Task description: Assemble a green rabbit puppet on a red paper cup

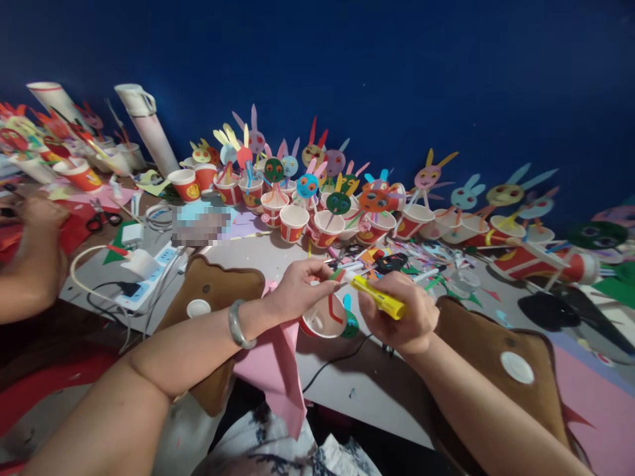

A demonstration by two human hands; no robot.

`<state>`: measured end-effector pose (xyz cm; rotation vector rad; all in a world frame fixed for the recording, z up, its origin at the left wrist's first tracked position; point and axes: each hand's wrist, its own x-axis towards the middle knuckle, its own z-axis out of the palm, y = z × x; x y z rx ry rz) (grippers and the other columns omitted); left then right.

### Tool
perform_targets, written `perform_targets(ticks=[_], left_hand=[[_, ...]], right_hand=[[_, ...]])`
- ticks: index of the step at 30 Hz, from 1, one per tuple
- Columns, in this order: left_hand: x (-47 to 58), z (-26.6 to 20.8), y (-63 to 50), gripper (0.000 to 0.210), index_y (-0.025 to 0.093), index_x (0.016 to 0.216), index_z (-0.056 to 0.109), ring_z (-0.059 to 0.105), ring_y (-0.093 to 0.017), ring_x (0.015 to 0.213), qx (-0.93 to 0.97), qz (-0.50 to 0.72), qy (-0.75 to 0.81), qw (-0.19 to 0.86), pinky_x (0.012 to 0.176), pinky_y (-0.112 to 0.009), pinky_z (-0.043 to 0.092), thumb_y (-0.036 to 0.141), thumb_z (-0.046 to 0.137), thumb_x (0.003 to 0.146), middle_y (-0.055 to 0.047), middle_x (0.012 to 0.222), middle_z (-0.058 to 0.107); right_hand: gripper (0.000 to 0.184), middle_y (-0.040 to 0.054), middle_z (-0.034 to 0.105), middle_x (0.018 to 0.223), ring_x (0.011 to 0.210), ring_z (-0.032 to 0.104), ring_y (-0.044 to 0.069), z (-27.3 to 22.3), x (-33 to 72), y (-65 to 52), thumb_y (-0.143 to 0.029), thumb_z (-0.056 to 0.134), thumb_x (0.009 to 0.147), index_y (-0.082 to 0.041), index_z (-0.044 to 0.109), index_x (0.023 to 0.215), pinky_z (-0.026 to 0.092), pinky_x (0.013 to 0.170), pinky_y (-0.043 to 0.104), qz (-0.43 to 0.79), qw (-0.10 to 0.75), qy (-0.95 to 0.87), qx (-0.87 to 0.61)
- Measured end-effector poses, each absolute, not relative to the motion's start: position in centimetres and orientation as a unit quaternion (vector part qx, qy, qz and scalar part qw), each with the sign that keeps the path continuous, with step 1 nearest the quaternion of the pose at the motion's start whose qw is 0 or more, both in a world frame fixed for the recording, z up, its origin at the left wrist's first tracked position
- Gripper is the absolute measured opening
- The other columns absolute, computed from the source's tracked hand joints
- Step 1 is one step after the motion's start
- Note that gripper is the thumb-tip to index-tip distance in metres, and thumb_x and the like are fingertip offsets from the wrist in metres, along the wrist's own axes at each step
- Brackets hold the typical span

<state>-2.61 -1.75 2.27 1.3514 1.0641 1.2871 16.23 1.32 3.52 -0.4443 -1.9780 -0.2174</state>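
My right hand (399, 314) is wrapped round a yellow glue stick (380, 297), its white end pointing left. Between the thumb and fingers of my left hand (302, 287) is a small paper strip (338, 274), greenish with some red, and the glue stick's white end meets or nearly meets it. Just below both hands stands a red and white paper cup (325, 317) with a red strip inside. A blue and green paper rabbit head (350, 320) lies beside that cup, partly hidden by my right hand. Pink paper (278, 370) hangs over the table edge under my left wrist.
Behind my hands stand several paper cups (294, 221) with paper rabbits. Paper scraps and tools (391, 261) lie in front of them. Brown cushions (496, 370) flank me. At left are a power strip (149, 277), scissors (103, 217) and another person's arm (30, 264).
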Motion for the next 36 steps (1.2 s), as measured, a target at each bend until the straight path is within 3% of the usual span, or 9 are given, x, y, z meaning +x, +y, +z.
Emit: perform_targets(ticks=[5, 9, 15, 20, 24, 30, 33, 36], left_hand=[[-2.7, 2.3, -1.6, 0.015, 0.014, 0.072, 0.066, 0.057, -0.014, 0.074, 0.555, 0.535, 0.413, 0.485, 0.072, -0.026, 0.045, 0.027, 0.074, 0.074, -0.002, 0.074, 0.065], [-2.6, 2.3, -1.5, 0.011, 0.014, 0.070, 0.065, 0.056, -0.013, 0.072, 0.556, 0.534, 0.423, 0.477, 0.071, -0.025, 0.045, 0.022, 0.073, 0.073, -0.001, 0.071, 0.063], [-2.4, 2.4, -1.8, 0.013, 0.013, 0.071, 0.065, 0.055, -0.012, 0.070, 0.540, 0.521, 0.452, 0.482, 0.071, -0.026, 0.045, 0.022, 0.074, 0.074, 0.000, 0.070, 0.061], [-2.5, 2.1, -1.6, 0.014, 0.013, 0.072, 0.066, 0.058, -0.013, 0.073, 0.548, 0.532, 0.430, 0.482, 0.073, -0.026, 0.046, 0.025, 0.074, 0.074, -0.002, 0.073, 0.064], [-2.6, 2.1, -1.5, 0.004, 0.015, 0.074, 0.068, 0.059, -0.014, 0.076, 0.580, 0.536, 0.419, 0.448, 0.074, -0.026, 0.046, 0.018, 0.069, 0.075, -0.002, 0.075, 0.066], [-2.3, 2.3, -1.9, 0.011, 0.015, 0.068, 0.063, 0.055, -0.013, 0.073, 0.588, 0.526, 0.441, 0.429, 0.073, -0.026, 0.043, 0.019, 0.071, 0.076, 0.000, 0.071, 0.062], [-2.4, 2.3, -2.0, 0.012, 0.015, 0.071, 0.064, 0.056, -0.013, 0.074, 0.579, 0.522, 0.449, 0.437, 0.073, -0.027, 0.043, 0.021, 0.072, 0.076, -0.001, 0.073, 0.062], [-2.5, 2.1, -1.7, 0.014, 0.014, 0.073, 0.065, 0.057, -0.014, 0.075, 0.572, 0.529, 0.430, 0.456, 0.073, -0.027, 0.044, 0.025, 0.073, 0.076, -0.002, 0.075, 0.063]], right_hand=[[0.016, 0.0030, 0.066, 0.072, 0.056, 0.058, 0.015, 3.3, 16.0, 1.3, -0.019, 0.064, 0.090, -0.018, 0.055, 0.103, 0.048, 0.055, 0.027, -0.075, 0.449, -0.880, -0.136], [0.019, 0.0030, 0.066, 0.071, 0.057, 0.058, 0.016, 3.1, 15.8, 1.9, -0.021, 0.065, 0.091, -0.018, 0.055, 0.107, 0.048, 0.057, 0.028, -0.111, 0.438, -0.879, -0.153], [0.027, 0.0054, 0.071, 0.080, 0.062, 0.064, 0.018, 3.9, 16.4, 1.8, -0.019, 0.068, 0.087, -0.020, 0.057, 0.111, 0.051, 0.056, 0.029, -0.111, 0.522, -0.821, -0.204], [0.017, 0.0017, 0.064, 0.068, 0.052, 0.056, 0.014, 4.1, 16.3, 1.0, -0.018, 0.065, 0.087, -0.018, 0.056, 0.101, 0.046, 0.053, 0.027, -0.078, 0.472, -0.869, -0.129], [0.016, 0.0024, 0.066, 0.069, 0.053, 0.057, 0.014, 3.6, 15.7, 1.1, -0.020, 0.063, 0.091, -0.018, 0.056, 0.105, 0.046, 0.055, 0.027, -0.086, 0.439, -0.885, -0.133], [0.021, 0.0053, 0.072, 0.079, 0.062, 0.065, 0.017, 3.9, 15.9, 1.7, -0.021, 0.066, 0.091, -0.020, 0.057, 0.110, 0.051, 0.058, 0.028, -0.123, 0.475, -0.843, -0.219], [0.022, 0.0048, 0.071, 0.078, 0.059, 0.064, 0.016, 4.0, 16.3, 1.5, -0.019, 0.068, 0.087, -0.019, 0.057, 0.107, 0.051, 0.055, 0.028, -0.115, 0.520, -0.821, -0.208], [0.020, 0.0030, 0.067, 0.070, 0.054, 0.058, 0.015, 3.9, 16.5, 1.4, -0.017, 0.068, 0.084, -0.018, 0.057, 0.100, 0.049, 0.052, 0.027, -0.097, 0.502, -0.846, -0.153]])
